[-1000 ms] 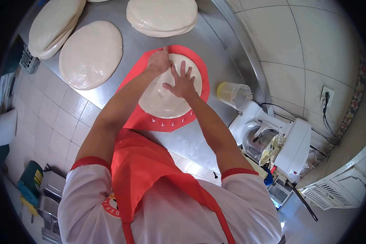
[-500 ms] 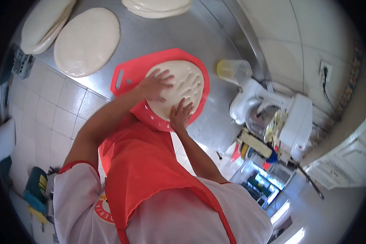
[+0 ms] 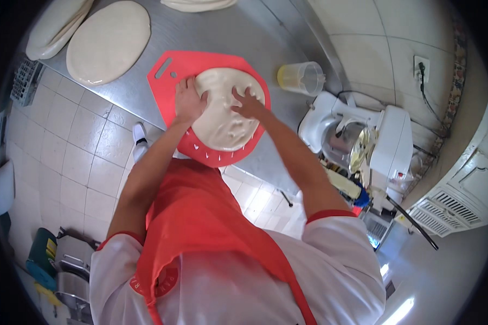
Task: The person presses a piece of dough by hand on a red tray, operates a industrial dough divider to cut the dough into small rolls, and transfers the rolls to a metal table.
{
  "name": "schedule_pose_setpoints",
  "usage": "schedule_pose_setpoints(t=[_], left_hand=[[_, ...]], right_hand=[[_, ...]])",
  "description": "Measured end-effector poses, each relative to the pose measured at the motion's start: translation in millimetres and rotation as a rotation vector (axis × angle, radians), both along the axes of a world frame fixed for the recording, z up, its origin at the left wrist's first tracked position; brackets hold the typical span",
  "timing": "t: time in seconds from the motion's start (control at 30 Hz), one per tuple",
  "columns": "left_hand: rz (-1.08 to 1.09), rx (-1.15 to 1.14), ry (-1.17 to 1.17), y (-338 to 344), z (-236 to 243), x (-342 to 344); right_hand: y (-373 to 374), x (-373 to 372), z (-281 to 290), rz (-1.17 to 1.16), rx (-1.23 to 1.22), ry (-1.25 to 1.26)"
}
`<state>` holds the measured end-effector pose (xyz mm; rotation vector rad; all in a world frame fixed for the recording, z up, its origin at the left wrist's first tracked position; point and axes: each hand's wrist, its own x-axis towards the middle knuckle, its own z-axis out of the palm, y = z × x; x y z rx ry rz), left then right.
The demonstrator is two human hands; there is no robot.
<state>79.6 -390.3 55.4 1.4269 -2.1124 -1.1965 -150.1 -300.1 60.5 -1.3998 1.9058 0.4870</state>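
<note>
Dough (image 3: 219, 124) lies on a red cutting board (image 3: 192, 59), left hand (image 3: 190, 101) perhaps steadying its edge, right hand (image 3: 248, 104) atop, both grips apart.

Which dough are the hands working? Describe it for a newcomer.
On the metal table, find the red board with a slotted corner. On it lies a round, pale dough, with the left hand at its left edge and the right hand on its upper right. Unlike the smoother dough piece farther left, it is visibly dented.
</note>
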Motion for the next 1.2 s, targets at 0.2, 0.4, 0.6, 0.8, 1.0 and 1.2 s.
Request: schedule_pose_setpoints(t=[0.2, 0.4, 0.6, 0.8, 1.0, 1.2], left_hand=[[0.222, -0.032, -0.107, 10.2, -21.8, -8.4], [0.233, 0.4, -0.279, 24.9, 5.6, -9.0], [0.351, 0.108, -0.29, 80.3, -27.0, 13.7], [0.583, -0.032, -0.231, 111.0, 3.9, -70.5], [0.258, -0.248, -0.138, 89.8, -31.0, -85.1], [0.129, 0.199, -0.16, 55.7, 11.1, -61.5]], right_hand=[[-6.6, 30.8, -15.0, 0.405, -0.358, 0.076], [-44.6, 30.5, -14.2, 0.552, -0.475, 0.002], [-28.9, 31.0, 20.2, 0.493, -0.621, -0.225], [142.2, -32.3, -22.0, 0.21, -0.765, 0.232], [183.1, 27.2, -14.1, -0.154, -0.497, 0.204], [87.5, 26.0, 8.4, 0.053, -0.344, 0.01]])
